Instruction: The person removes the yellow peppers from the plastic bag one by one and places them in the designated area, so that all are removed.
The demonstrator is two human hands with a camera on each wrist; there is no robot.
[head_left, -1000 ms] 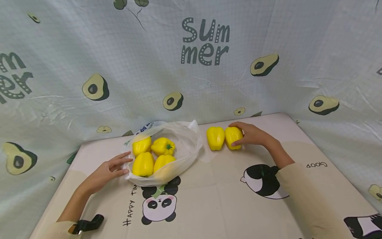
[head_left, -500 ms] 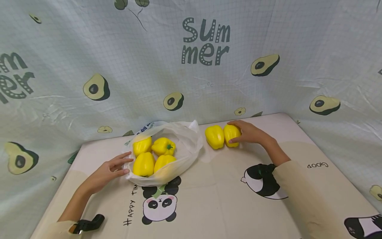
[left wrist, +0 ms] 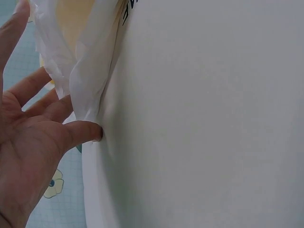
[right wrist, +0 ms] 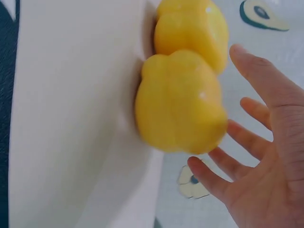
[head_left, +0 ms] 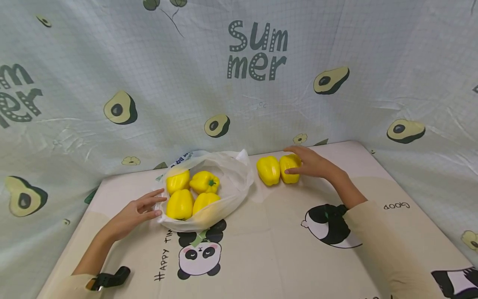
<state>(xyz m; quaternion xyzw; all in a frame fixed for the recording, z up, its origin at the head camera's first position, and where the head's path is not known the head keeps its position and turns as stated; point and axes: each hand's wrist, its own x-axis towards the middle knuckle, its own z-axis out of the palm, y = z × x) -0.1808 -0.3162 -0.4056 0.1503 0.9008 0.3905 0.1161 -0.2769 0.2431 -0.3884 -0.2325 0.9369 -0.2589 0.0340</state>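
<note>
Two yellow bell peppers stand side by side on the table, a left one (head_left: 268, 170) and a right one (head_left: 289, 176). My right hand (head_left: 314, 162) is at the right one, fingers spread behind it and thumb in front. In the right wrist view the fingers are loosely apart, close to the near bell pepper (right wrist: 179, 104). A white plastic bag (head_left: 239, 182) lies open at the left, holding several yellow bell peppers (head_left: 180, 205). My left hand (head_left: 130, 216) rests at the bag's left edge; in the left wrist view its spread fingers touch the plastic (left wrist: 90, 71).
The table (head_left: 254, 257) has a beige cover printed with pandas. Behind it hangs a pale curtain (head_left: 168, 83) with avocado prints. A black strap (head_left: 112, 279) is on the left wrist.
My right hand has shifted the right bell pepper slightly left and back, and the left one has turned a little. Its fingers have since loosened and lifted. The left hand has stayed put.
</note>
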